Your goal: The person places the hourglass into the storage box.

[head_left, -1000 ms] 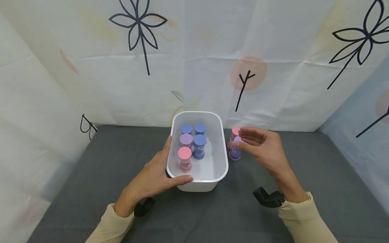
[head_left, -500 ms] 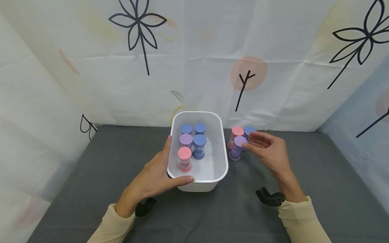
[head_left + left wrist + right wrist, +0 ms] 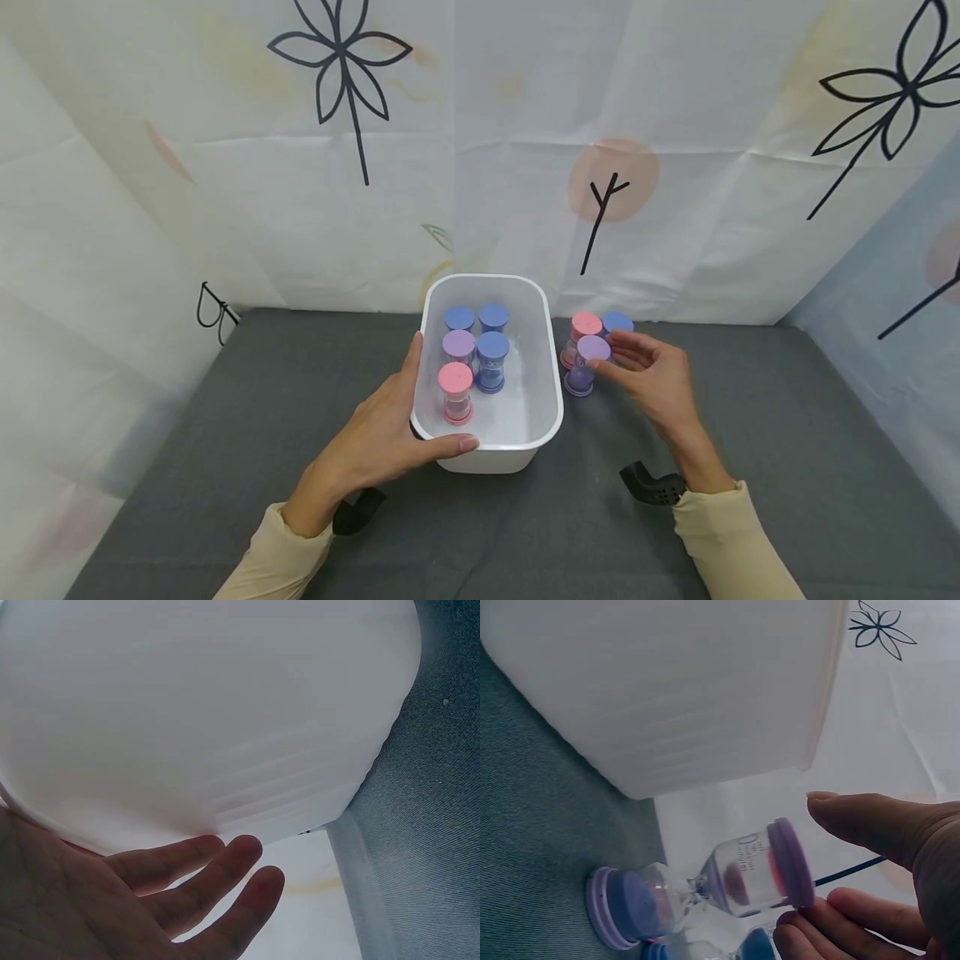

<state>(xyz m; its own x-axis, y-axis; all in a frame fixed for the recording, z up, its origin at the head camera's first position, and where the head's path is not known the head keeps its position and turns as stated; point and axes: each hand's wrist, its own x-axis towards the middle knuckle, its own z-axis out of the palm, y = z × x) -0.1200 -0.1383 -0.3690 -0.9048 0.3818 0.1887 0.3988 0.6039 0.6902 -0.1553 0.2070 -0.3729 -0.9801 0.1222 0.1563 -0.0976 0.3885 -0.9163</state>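
A white tub holds several hourglasses: a pink hourglass near the front, a purple hourglass behind it and blue hourglasses. My left hand rests against the tub's near-left corner, thumb along the front rim, fingers fairly straight along the outer wall. Right of the tub stands another purple hourglass. My right hand is right beside its top cap, fingertips at the cap's edge and the thumb apart from it in the right wrist view.
Behind that purple hourglass stand a pink hourglass and a blue hourglass, close together by the tub's right wall. A dark grey cloth covers the table. A white patterned curtain hangs at the back edge.
My right hand first drew back to the right, uncovering the blue hourglass and the purple cap, then came slightly left, closer to the purple hourglass. My left hand stays at the tub.
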